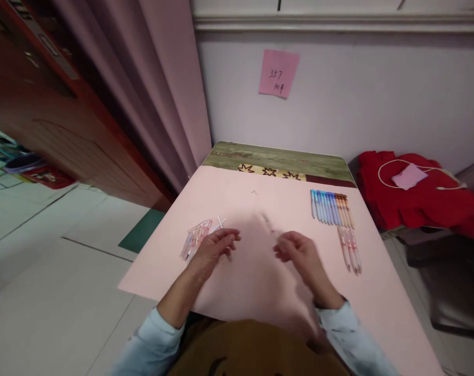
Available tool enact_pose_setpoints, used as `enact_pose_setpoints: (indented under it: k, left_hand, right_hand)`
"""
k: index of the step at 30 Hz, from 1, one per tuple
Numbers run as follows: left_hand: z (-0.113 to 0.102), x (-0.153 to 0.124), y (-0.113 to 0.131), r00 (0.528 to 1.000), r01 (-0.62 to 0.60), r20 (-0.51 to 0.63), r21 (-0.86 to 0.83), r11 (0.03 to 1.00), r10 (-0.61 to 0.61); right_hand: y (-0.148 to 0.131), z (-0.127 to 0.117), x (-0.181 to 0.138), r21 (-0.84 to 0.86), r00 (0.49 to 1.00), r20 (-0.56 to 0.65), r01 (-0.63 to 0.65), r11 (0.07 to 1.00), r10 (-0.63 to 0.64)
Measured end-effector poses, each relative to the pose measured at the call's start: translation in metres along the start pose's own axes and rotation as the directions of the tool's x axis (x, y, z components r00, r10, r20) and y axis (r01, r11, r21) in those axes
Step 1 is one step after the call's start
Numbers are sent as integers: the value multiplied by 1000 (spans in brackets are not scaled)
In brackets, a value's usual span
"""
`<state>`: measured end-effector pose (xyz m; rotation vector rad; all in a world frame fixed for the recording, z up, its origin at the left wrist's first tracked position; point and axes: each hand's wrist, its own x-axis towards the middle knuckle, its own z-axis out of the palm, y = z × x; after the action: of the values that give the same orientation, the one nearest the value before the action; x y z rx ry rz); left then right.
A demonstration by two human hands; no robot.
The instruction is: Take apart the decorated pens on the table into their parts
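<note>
My right hand [297, 250] is closed, its fingertips pinching a slim, clear pen [266, 222] that is smeared by motion and points up and to the left. My left hand [215, 245] hovers over the left side of the table, thumb and fingers curled together. Whether anything is between them I cannot make out. Just beyond it lies a loose pile of clear and pink pen parts [196, 235], with white refill-like sticks [220, 223] crossing at its edge. On the right, a neat row of blue, purple and brown-topped pens [331, 208] lies above several clear, pinkish pens [350, 249].
Pink paper [237, 193] covers most of the table, and a green wood-patterned strip [276, 154] shows at its far end. A red cloth [393, 203] with a white cable [381, 169] is at the right. A curtain [162, 78] and wooden door [84, 130] stand left.
</note>
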<state>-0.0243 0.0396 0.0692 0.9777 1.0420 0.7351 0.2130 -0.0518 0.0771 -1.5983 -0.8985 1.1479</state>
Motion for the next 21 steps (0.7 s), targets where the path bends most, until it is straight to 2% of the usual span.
enact_pose_setpoints:
  k: [1,2,5,7,9,11,13,15,17,21]
  left_hand:
    - [10,1,-2,999,-4,52,-79,997,8]
    - [18,2,-4,996,-14,80,-153,988,27]
    - [26,2,-6,997,-15,65,-308,951,37]
    - [22,1,-6,999,20,38,-360,933,-7]
    - [17,-2,-5,999,46,34,-400,915,-35]
    - [14,-5,-4,997,64,68,-435,898,-38]
    - [13,-6,-5,991,87,126,-446,891,-33]
    - [15,-6,-5,990,76,137,-432,899,-17]
    - [17,-7,-6,995,34,100,-404,914,7]
    - [23,-9,-4,992,50,128,-360,932,-4]
  right_hand:
    - [-3,21,1,143,989,142,-53,988,33]
    - [-5,39,2,254,971,232,-110,961,50]
    - [-5,76,3,460,914,400,-262,848,65]
    - [-2,86,4,499,843,535,-372,783,59]
    - [2,88,7,487,728,683,-512,707,57]
    - [5,89,9,463,625,778,-638,615,64]
    - [6,89,10,462,582,810,-709,533,71]
    - [6,90,10,479,585,807,-727,492,80]
    - [5,91,8,509,631,770,-696,507,94]
    - [5,96,5,532,772,629,-511,675,89]
